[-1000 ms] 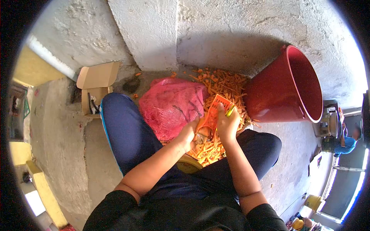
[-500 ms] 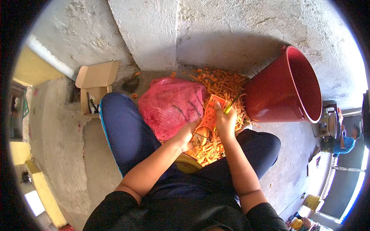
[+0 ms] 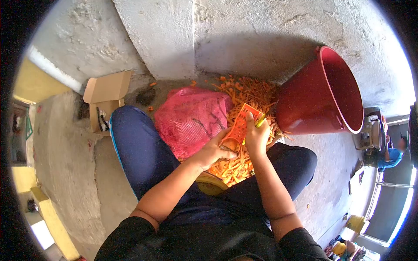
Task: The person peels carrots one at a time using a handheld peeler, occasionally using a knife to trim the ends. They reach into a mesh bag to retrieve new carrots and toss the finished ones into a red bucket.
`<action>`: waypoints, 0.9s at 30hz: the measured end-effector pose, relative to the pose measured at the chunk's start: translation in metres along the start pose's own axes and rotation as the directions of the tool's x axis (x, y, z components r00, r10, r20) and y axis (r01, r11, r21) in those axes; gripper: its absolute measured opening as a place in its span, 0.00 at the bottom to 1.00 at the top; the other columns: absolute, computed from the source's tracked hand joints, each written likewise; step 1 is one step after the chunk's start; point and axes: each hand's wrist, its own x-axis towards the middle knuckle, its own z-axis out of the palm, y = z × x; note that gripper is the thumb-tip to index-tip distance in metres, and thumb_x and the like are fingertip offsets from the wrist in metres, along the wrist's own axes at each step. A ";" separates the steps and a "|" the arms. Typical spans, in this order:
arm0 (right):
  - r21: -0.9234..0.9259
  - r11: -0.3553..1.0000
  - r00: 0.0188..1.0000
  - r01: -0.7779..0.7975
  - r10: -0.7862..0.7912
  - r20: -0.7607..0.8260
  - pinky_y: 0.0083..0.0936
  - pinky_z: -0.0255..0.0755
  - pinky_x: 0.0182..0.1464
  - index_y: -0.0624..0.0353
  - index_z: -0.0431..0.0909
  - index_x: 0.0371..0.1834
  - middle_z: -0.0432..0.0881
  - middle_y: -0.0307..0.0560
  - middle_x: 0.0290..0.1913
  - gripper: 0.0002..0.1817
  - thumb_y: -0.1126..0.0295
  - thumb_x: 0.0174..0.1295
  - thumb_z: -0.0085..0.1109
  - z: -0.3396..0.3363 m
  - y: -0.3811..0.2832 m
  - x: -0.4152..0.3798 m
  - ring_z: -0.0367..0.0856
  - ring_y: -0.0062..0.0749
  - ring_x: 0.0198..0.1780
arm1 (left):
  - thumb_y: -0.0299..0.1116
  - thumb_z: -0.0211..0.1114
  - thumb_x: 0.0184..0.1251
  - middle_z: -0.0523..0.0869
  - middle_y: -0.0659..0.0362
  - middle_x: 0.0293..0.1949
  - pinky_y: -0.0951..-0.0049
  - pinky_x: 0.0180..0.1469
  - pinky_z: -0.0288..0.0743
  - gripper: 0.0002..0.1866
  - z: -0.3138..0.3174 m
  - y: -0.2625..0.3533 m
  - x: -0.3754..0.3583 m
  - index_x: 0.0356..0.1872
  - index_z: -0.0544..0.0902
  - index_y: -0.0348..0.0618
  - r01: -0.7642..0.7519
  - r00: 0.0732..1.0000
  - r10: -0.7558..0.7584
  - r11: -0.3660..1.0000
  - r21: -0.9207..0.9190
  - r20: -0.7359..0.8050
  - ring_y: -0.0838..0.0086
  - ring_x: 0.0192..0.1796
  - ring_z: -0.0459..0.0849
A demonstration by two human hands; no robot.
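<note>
My left hand (image 3: 214, 149) is wrapped round the lower end of an orange perforated basket (image 3: 241, 124), which is tilted between my hands. My right hand (image 3: 257, 137) is closed on a yellow-green handled tool (image 3: 261, 120), its thumb against the basket. What the tool's far end is cannot be made out. Orange peelings (image 3: 237, 169) lie under and beyond my hands, over the edge of a yellow container (image 3: 210, 184). A pink mesh sack (image 3: 189, 117) sits just left of the basket.
A large dark red tub (image 3: 305, 98) lies tilted at the right of the peelings. An open cardboard box (image 3: 106, 89) with dark items stands at the left, near the rough wall (image 3: 244, 26). A person in blue (image 3: 394, 155) is at the far right.
The orange basket has turned slightly and my left hand has shifted its hold, fingers further along its side. The view has moved a little.
</note>
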 end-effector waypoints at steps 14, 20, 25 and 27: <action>-0.155 0.980 0.991 -0.128 0.131 0.011 0.31 0.64 0.25 0.65 0.72 0.25 0.73 0.49 0.16 0.12 0.66 0.55 0.53 0.004 -0.002 0.011 0.69 0.32 0.19 | 0.12 0.58 0.41 0.71 0.53 0.50 0.66 0.53 0.67 0.39 0.002 0.013 -0.002 0.60 0.54 0.41 0.101 0.991 -0.079 0.970 -0.223 0.108 0.67 0.51 0.72; -0.130 0.990 0.998 -0.060 0.061 0.004 0.24 0.61 0.22 0.64 0.72 0.24 0.70 0.39 0.15 0.11 0.66 0.56 0.53 0.004 0.004 0.012 0.64 0.21 0.18 | 0.16 0.60 0.39 0.73 0.54 0.50 0.65 0.54 0.65 0.38 -0.001 0.014 -0.003 0.58 0.59 0.41 0.145 0.978 -0.111 0.971 -0.191 0.175 0.67 0.51 0.73; -0.170 0.980 0.994 -0.104 0.109 0.020 0.30 0.63 0.24 0.65 0.72 0.22 0.72 0.51 0.15 0.13 0.64 0.56 0.52 0.001 0.008 0.014 0.70 0.34 0.18 | 0.16 0.60 0.39 0.72 0.55 0.51 0.65 0.54 0.66 0.38 0.001 0.015 -0.005 0.58 0.58 0.41 0.149 0.980 -0.122 0.975 -0.167 0.160 0.67 0.51 0.73; -0.186 0.978 0.994 -0.092 0.101 0.041 0.30 0.64 0.24 0.65 0.72 0.22 0.72 0.51 0.15 0.14 0.64 0.56 0.52 -0.001 0.008 0.015 0.69 0.33 0.18 | 0.16 0.61 0.39 0.72 0.55 0.51 0.66 0.54 0.66 0.38 0.003 0.017 -0.006 0.59 0.58 0.41 0.118 0.983 -0.098 0.985 -0.126 0.159 0.67 0.51 0.73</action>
